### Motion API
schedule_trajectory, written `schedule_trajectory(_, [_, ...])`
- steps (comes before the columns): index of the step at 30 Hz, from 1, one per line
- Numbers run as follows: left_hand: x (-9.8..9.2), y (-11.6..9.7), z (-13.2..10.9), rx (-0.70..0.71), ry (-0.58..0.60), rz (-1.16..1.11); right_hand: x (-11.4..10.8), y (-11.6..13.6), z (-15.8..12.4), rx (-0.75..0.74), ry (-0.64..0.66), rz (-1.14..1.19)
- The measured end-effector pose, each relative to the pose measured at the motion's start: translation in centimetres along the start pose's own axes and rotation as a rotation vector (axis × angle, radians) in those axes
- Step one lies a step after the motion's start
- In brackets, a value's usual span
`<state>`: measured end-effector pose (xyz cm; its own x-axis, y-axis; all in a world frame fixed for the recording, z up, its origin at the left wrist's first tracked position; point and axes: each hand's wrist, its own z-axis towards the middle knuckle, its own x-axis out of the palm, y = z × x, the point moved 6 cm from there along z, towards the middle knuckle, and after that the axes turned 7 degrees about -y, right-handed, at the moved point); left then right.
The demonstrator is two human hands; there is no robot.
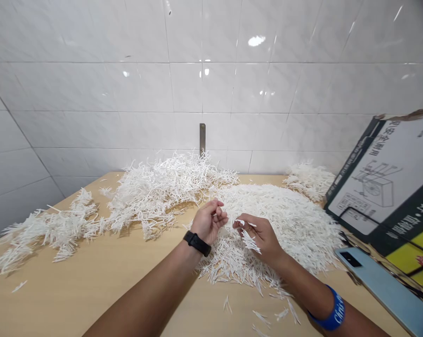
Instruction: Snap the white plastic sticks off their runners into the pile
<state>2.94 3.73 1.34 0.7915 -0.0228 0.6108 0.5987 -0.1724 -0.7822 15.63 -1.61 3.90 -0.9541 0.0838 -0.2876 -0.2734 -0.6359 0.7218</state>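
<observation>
My left hand (210, 219), a black band on its wrist, is raised at the near left edge of a wide heap of short white branched pieces (281, 210). Its fingers curl inward; whatever they may pinch is too small to make out. Just to its right, a small gap away, my right hand (262, 236) is closed on a small bunch of white branched pieces (250, 242), which stick out from the fingers and palm. Beyond my left hand lies a tangled pile of longer white branched strands (165, 180), trailing off to the left.
On the right a printed cardboard box (380, 182) leans at a slant, with a light blue phone (383, 290) and eyeglasses (390, 269) before it. A smaller white pile (309, 180) sits at the back right. Loose pieces (262, 318) lie near the front. A tiled wall (144, 89) stands behind.
</observation>
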Motion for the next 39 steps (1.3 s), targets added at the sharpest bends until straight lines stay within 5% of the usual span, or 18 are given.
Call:
schedule_trajectory(6, [-0.8, -2.9, 0.8, 0.327, 0.037, 0.309, -1.3, -1.0, 0.3, 0.146, -0.236, 0.089])
schedule_trajectory(13, [0.2, -1.0, 0.3, 0.472, 0.175, 0.810, -2.9, -2.3, 0.6, 0.240, -0.447, 0.041])
schedule_trajectory(22, [2.1, -1.2, -2.0, 0.902, 0.370, 1.119, -2.5, -2.1, 0.6, 0.258, -0.458, 0.097])
schedule_trajectory(27, [3.1, -1.4, -3.1, 1.058, 0.435, 1.165, -1.6, -1.7, 0.5, 0.231, -0.358, 0.050])
schedule_trajectory(32, [2.8, -2.6, -3.3, 1.035, 0.352, 1.020, -0.8, -1.5, 0.4, 0.172, -0.291, 0.042])
schedule_trajectory(39, [2.2, -2.5, -2.3, 0.703, 0.252, 0.682, -0.8, 0.4, 0.8, 0.037, -0.234, -0.011])
